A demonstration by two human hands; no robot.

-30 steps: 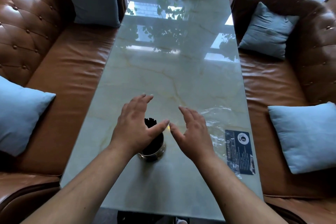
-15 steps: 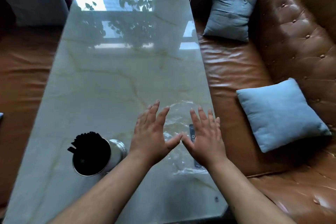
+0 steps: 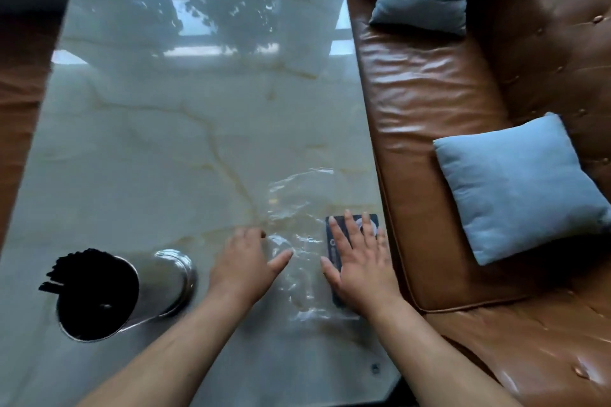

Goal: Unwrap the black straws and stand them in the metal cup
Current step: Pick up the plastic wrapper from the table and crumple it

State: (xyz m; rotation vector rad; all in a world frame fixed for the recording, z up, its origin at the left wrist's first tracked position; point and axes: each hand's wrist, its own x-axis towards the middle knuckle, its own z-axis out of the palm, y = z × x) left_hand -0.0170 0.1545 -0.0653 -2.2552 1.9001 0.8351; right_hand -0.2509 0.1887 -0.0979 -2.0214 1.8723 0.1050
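Head view, left to right: metal cup (image 3: pixel 132 291) stands at your left on the worktop (image 3: pixel 165 142), black straws (image 3: pixel 82 277) already upright inside, so it's likely parked clear. Your left hand (image 3: pixel 246 266) has fingers curled on the empty clear wrapper (image 3: pixel 297 208). Right hand (image 3: pixel 360 266) lies flat, fingers spread, pinning its dark label (image 3: pixel 334 241), probably to gather it.

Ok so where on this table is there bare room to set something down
The far half of the marble table is bare, beyond the metal cup and the clear plastic wrapper. The near edge between the forearms is free too. It is crowded at the near right, where both hands meet the wrapper.
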